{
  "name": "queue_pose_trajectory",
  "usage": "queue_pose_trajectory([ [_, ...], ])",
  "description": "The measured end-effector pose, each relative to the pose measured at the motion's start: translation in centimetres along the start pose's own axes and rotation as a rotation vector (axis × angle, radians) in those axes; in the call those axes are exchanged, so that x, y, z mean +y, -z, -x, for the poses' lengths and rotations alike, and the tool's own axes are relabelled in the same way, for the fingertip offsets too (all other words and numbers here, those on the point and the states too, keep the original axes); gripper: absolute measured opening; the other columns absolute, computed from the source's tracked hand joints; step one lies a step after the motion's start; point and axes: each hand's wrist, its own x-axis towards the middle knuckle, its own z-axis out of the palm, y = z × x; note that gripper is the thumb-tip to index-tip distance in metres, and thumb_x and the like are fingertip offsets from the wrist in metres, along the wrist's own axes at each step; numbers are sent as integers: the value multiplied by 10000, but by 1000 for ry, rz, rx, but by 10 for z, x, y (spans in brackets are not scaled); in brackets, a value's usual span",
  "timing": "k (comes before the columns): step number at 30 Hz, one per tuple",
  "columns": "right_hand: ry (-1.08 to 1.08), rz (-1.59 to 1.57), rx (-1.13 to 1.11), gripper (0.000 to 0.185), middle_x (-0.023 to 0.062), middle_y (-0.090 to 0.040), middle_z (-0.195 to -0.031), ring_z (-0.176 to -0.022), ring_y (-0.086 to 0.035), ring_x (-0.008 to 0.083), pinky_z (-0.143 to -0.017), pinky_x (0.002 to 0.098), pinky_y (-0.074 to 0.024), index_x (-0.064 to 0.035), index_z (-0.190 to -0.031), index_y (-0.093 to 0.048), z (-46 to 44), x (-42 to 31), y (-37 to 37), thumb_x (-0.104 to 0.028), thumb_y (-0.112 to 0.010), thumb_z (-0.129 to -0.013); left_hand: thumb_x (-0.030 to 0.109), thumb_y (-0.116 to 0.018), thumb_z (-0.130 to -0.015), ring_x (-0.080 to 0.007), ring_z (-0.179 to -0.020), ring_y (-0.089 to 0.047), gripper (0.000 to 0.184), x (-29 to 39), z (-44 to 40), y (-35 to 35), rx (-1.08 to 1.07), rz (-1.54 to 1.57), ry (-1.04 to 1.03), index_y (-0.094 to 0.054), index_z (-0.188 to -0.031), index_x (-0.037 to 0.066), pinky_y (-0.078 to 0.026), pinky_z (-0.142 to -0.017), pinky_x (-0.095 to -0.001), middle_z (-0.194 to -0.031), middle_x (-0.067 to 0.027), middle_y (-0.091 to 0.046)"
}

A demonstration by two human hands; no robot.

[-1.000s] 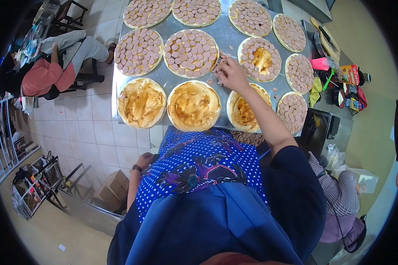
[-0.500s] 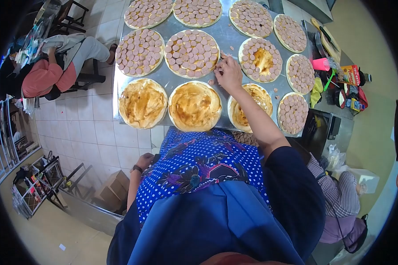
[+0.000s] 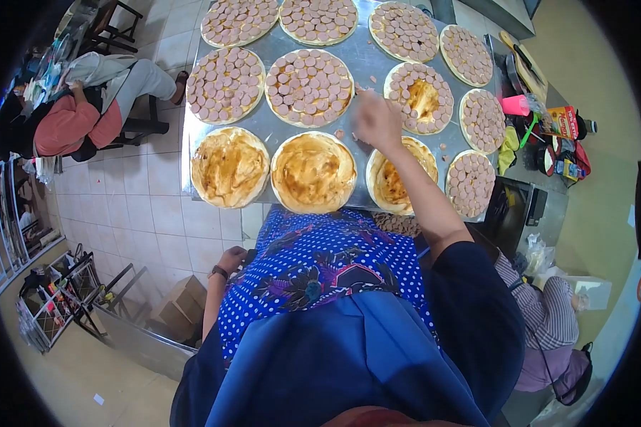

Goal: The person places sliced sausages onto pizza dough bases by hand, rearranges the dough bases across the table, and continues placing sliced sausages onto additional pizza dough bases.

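My right hand (image 3: pixel 377 122), smeared by motion, hovers over the metal table (image 3: pixel 369 67) between two flat round dough bases; whether its fingers hold anything I cannot tell. Left of it lies a base covered with sausage slices (image 3: pixel 310 87). To its right, another base (image 3: pixel 426 103) has slices around a bare, sauced middle. Below, partly behind my forearm, is a base with only brown sauce (image 3: pixel 389 181). A similar sauced base (image 3: pixel 314 171) lies nearer the middle. Low beside my apron, my left hand (image 3: pixel 233 259) is curled at a dark thing I cannot make out.
Several more slice-topped bases (image 3: pixel 240 21) fill the table's far and right parts. At right, a counter holds a pink cup (image 3: pixel 516 105) and packets (image 3: pixel 563 122). One person (image 3: pixel 75 124) sits at left; another person in stripes (image 3: pixel 552 313) is at lower right.
My right hand has moved slightly right and down from beside the slice-covered base, and is now blurred. The left hand stays low by the apron.
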Motion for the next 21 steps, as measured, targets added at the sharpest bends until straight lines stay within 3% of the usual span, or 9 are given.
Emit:
queue_pose_trajectory([
  [3,175,192,-116,101,46,-541,-925,-985,-530,252,-793,390,-433,-75,-776,-653,1,-1,-3,-126,-657,-690,287,-583,-860,-134,-710,-601,280,8,1,4,-16,-21,-29,-634,-1007,54,-498,-537,-274,-844,-42,-640],
  [5,278,316,-47,81,28,-548,-902,-887,-529,222,-749,352,-448,-74,-751,-642,-2,-4,-5,-128,-666,-696,285,-579,-864,-127,-699,-592,274,14,3,4,1,-38,-42,-635,-1001,55,-492,-534,-271,-841,-40,-636],
  [6,273,322,-44,81,28,-548,-902,-887,-529,222,-749,352,-448,-74,-751,-642,-3,-3,-7,-128,-666,-696,285,-579,-864,-127,-699,-592,274,10,0,3,-4,-43,-46,-635,-1001,55,-492,-534,-271,-841,-40,-636],
  [8,210,235,-68,88,59,-554,-1000,-1126,-485,301,-862,399,-403,-49,-763,-645,-4,-2,-9,-128,-641,-726,272,-580,-863,-117,-686,-581,261,3,-8,2,-8,-11,-34,-637,-1005,60,-483,-529,-269,-830,-33,-634],
  [10,192,179,-53,98,77,-584,-970,-1034,-542,295,-817,384,-440,-42,-784,-648,-5,-9,2,-126,-647,-734,242,-578,-864,-116,-677,-573,254,1,-8,2,-15,-30,-52,-635,-1007,40,-478,-557,-268,-819,-36,-634],
  [12,-194,-309,-53,117,70,-622,-876,-872,-610,220,-712,321,-481,-34,-822,-645,-3,-7,9,-124,-673,-752,203,-566,-868,-126,-678,-577,242,-4,-9,1,-22,9,-120,-632,-1002,13,-478,-598,-268,-814,-44,-638],
  [15,-427,-596,81,151,42,-639,-776,-730,-613,135,-624,257,-481,-34,-857,-643,-5,20,39,-132,-702,-760,174,-556,-873,-135,-688,-582,231,-3,-7,1,-23,19,-72,-630,-991,-10,-476,-632,-269,-821,-61,-644],
  [17,-585,-549,50,162,24,-640,-761,-724,-596,95,-634,224,-470,-31,-876,-641,-4,46,68,-119,-713,-761,172,-556,-873,-134,-693,-583,229,-2,-4,0,-14,14,-75,-631,-990,-10,-477,-636,-270,-822,-65,-646],
  [21,-489,-504,97,132,46,-650,-741,-705,-614,123,-632,246,-477,-48,-859,-653,12,118,74,-119,-697,-757,173,-557,-876,-132,-714,-586,231,0,-5,0,5,-62,-101,-630,-996,-10,-478,-648,-274,-828,-68,-648],
])
